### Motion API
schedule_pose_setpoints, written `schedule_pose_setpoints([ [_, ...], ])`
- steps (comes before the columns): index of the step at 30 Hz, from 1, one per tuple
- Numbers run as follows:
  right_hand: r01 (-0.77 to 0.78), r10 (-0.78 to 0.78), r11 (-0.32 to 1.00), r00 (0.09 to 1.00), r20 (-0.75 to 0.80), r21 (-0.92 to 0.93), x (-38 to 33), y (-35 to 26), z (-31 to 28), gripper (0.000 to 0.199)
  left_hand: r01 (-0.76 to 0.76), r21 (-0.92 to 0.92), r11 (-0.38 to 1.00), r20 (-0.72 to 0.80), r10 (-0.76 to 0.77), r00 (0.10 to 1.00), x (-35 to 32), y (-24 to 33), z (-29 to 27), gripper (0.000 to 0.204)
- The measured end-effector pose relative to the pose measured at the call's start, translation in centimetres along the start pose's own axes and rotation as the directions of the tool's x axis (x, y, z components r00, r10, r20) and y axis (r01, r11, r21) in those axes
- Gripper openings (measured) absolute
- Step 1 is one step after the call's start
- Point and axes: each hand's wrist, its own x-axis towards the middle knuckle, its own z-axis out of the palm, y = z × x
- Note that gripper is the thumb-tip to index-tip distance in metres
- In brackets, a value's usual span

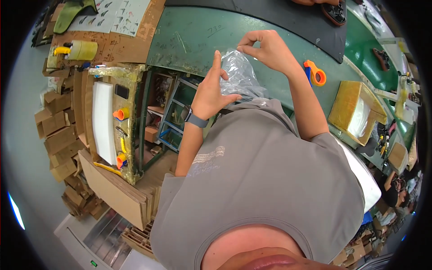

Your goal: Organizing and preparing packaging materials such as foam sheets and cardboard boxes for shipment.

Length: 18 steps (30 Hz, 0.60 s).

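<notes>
A crumpled clear plastic bag (238,72) hangs between my hands at the near edge of the green table, its lower end against my grey shirt. My right hand (269,50) pinches its upper edge between thumb and fingertips. On the other side, my left hand (209,92) is beside the bag with thumb and fingers spread apart; a dark band sits on that wrist. Whether the left fingers touch the plastic is hard to make out. An orange and blue tape dispenser (318,77) lies on the table to the right of my right forearm.
A black mat (270,20) covers the table's far side, with a dark shoe (333,13) and part of another person's hand (308,2). An open yellowish box (344,101) stands right. Left are a taped stand (130,94), cardboard sheets (114,189) and a blue metal rack (173,117).
</notes>
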Motion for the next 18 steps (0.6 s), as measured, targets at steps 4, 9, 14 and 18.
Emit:
schedule_pose_setpoints([
  [4, 0.107, -0.148, 0.955, 0.98, -0.13, -0.275, 0.0, -5.0, 3.1, 0.015, -0.102, 0.055, 0.993, -0.048, 0.104, 0.993, -1.3, -4.1, -3.3, 0.13],
  [9, 0.048, -0.152, 0.981, 0.796, -0.586, -0.188, -0.7, -7.9, 5.8, 0.01, 0.118, 0.049, 0.992, -0.56, -0.071, 0.826, -3.0, -12.3, -8.4, 0.059],
  [14, 0.271, -0.021, 0.892, 0.824, -0.566, 0.362, -1.7, -10.5, 8.0, 0.005, 0.079, -0.443, 0.893, -0.622, -0.37, 0.69, -7.3, -22.7, -14.2, 0.034],
  [18, 0.233, -0.093, 0.808, 0.957, -0.274, 0.541, 0.7, -11.4, 13.7, 0.004, 0.124, -0.79, 0.601, -0.427, -0.683, 0.593, -13.3, -31.7, -16.3, 0.074],
])
